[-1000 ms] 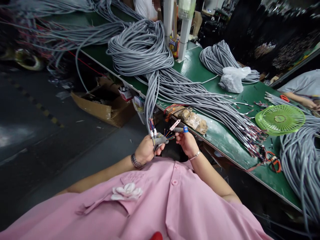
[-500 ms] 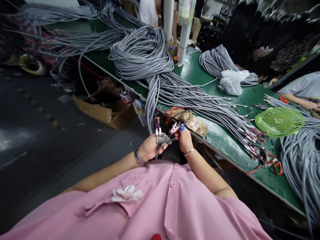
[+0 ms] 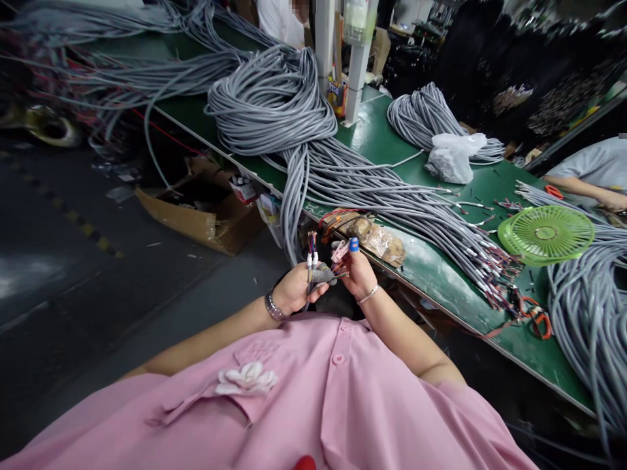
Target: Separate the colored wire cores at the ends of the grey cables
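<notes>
Both hands meet at the centre of the frame: the left hand (image 3: 291, 287) is curled round grey cable ends (image 3: 309, 273), and the right hand (image 3: 361, 275) is narrowed to a pinch, seemingly on a small pink tool (image 3: 339, 252). Biggest behind them, the green bench (image 3: 376, 119) slants from upper left to lower right. Upper centre, it bears a heavy coil (image 3: 269, 101), from which a hanging bundle (image 3: 295, 196) drops over the edge; its weight could tug, so a little slack looks wise. Two white collars (image 3: 315, 258) stand upright above the left thumb, best tilted clear of the work. Smallest are the coloured wires (image 3: 337, 267) between the hands. Handling these well probably means bracing them close to the jacket, fanning them apart and taking them singly, with fingertips out of the tool's bite.
</notes>
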Demonstrator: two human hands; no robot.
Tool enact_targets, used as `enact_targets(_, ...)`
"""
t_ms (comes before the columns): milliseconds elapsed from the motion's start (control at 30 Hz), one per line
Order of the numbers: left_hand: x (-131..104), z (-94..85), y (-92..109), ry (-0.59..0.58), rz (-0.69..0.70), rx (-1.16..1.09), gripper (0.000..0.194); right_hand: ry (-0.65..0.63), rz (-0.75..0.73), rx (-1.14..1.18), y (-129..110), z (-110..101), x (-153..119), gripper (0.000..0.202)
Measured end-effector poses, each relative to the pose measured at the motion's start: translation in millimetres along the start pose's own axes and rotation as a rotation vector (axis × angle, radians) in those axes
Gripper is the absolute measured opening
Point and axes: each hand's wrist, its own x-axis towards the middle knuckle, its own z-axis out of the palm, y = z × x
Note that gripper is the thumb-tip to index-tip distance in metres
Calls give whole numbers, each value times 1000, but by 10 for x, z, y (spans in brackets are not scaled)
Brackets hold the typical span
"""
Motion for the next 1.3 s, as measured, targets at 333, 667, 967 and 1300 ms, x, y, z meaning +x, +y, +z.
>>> enact_targets(333, -163, 37, -15, 84, 96, 51, 22, -147, 233, 110, -112, -67, -148, 51)
enact_targets(667, -127, 120, 33, 127, 114, 15, 23, -108, 24, 6, -48, -53, -98, 41)
enact_targets(967, -77, 156, 14, 165, 95, -35, 22, -47, 148, 160, -17, 6, 23, 44)
enact_targets(1300, -90, 117, -50, 160, 102, -10, 22, -44, 140, 223, 32, -3, 27, 50)
